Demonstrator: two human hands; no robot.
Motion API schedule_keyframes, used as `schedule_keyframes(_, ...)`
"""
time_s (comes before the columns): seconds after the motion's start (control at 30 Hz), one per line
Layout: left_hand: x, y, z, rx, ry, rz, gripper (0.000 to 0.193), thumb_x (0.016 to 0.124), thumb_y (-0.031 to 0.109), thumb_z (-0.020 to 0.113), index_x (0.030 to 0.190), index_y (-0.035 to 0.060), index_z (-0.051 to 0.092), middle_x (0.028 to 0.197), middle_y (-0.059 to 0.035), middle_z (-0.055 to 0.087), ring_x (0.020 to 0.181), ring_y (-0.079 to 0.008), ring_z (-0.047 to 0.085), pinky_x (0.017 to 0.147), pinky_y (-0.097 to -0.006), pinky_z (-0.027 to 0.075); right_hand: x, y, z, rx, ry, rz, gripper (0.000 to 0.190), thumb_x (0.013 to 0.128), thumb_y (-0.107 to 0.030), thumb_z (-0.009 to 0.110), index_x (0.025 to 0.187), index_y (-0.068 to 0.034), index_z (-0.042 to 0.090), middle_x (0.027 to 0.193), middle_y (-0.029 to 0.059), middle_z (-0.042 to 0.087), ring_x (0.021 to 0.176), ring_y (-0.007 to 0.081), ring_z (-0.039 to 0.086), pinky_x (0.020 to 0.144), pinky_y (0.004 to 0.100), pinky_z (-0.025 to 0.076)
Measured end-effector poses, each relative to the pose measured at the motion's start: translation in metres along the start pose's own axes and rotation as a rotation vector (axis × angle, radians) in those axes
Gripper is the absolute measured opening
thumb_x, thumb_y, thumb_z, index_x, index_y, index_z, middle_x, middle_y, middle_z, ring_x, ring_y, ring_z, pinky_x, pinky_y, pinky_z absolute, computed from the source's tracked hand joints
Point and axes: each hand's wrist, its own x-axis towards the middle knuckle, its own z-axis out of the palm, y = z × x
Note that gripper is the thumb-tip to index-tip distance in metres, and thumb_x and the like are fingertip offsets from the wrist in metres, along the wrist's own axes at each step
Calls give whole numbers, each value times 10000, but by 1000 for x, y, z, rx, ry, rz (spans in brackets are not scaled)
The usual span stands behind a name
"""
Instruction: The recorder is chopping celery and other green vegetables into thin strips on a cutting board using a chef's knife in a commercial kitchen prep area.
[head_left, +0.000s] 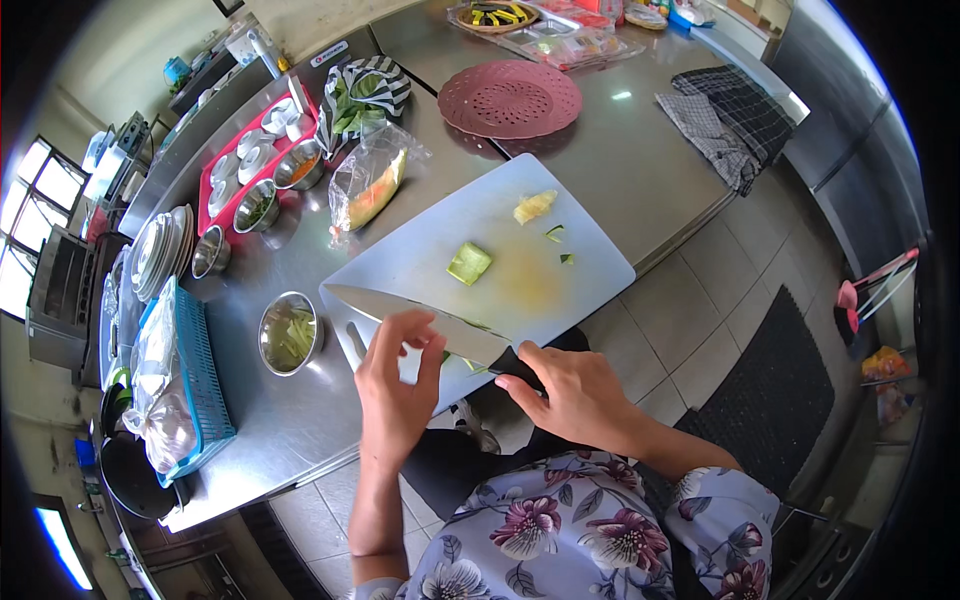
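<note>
My right hand (574, 386) grips the black handle of a large kitchen knife (442, 326), its broad blade pointing left above the near part of a white cutting board (525, 180). My left hand (401, 379) is raised beside the blade, thumb and fingers curled; whether its fingertips touch the blade or a small scrap, I cannot tell. A pale green vegetable chunk (469, 263) rests mid-board. Farther back lie a yellowish, pulpy piece (535, 207) and small green peel scraps (555, 233). Left of the board, a steel bowl (262, 337) holds pale green strips (298, 335).
Behind the board lie a plastic-wrapped melon or papaya wedge (379, 191), a pink perforated plate (510, 97) and striped cloth with leaves (364, 90). Small steel bowls (256, 205), a red tray (204, 199) and a blue basket (214, 375) stand left. Folded cloths (724, 112) lie right.
</note>
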Motion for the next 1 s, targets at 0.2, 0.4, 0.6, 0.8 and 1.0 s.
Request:
schedule_keyframes(0.2,43,-9,8,-53,-612,-27,241,776,-3,635,1005,10,562,723,-71,627,659,-137,616,598,-280,482,-4,3,0,-57,-16,-77,325,895,-313,593,895,12,570,552,91,563,458,225,589,410,330,453)
schedule_keyframes(0.4,54,-26,26,41,-658,-23,191,772,13,601,958,-4,560,723,-81,633,660,-139,615,623,-284,487,-4,4,4,-60,-39,-102,343,905,-329,570,922,14,577,560,92,575,464,237,597,421,328,470)
schedule_keyframes(0.6,64,-7,9,-40,-669,-32,186,762,35,615,939,8,563,720,-69,629,658,-142,609,625,-286,484,3,5,7,-93,-23,-131,333,908,-321,565,939,11,572,554,92,573,462,230,599,418,327,473)
schedule_keyframes(0.8,59,-18,13,-1,-702,-85,192,758,27,611,945,17,570,730,-56,636,651,-133,604,617,-280,480,10,2,11,-126,-6,-181,337,905,-314,569,971,16,576,552,90,570,454,227,592,416,320,467)
schedule_keyframes(1.0,62,-18,15,-10,-612,-39,200,743,10,605,939,8,569,717,-69,635,651,-146,611,621,-283,487,14,-1,13,-136,-17,-185,356,902,-310,571,1021,25,580,561,90,577,461,230,593,426,319,471)
